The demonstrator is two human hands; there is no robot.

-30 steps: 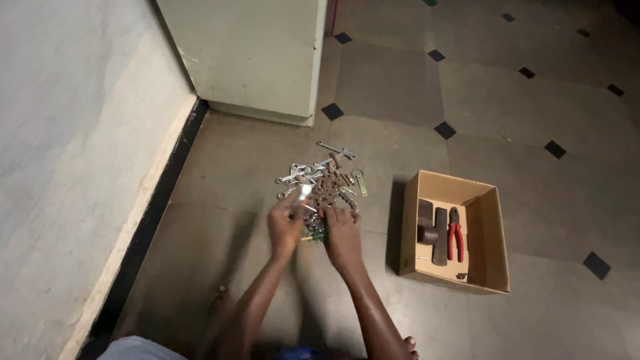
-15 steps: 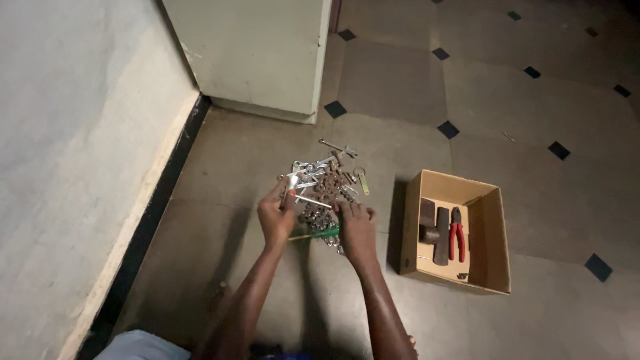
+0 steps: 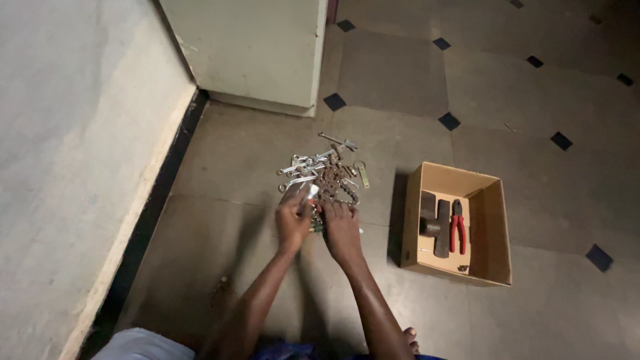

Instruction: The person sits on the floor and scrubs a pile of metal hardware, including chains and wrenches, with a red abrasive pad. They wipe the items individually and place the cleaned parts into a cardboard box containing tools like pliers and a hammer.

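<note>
A heap of metal tools (image 3: pixel 323 172), with spanners, a rusty chain and small parts, lies on the tiled floor. My left hand (image 3: pixel 292 222) is at the heap's near edge with its fingers closed around a slim silver tool (image 3: pixel 311 195). My right hand (image 3: pixel 341 229) rests flat beside it, fingers spread over the near side of the heap and a green-handled tool mostly hidden beneath. To the right stands an open cardboard box (image 3: pixel 492 223) holding a hammer (image 3: pixel 436 223) and red-handled pliers (image 3: pixel 457 225).
A pale wall runs along the left with a dark skirting strip (image 3: pixel 150 220). A light cabinet (image 3: pixel 263 47) stands at the back. The floor has grey tiles with small black diamonds. My foot (image 3: pixel 408 335) shows at the bottom.
Both hands went forward into the heap, then drew back to its near edge. My left hand now has a slim silver tool in its fingers.
</note>
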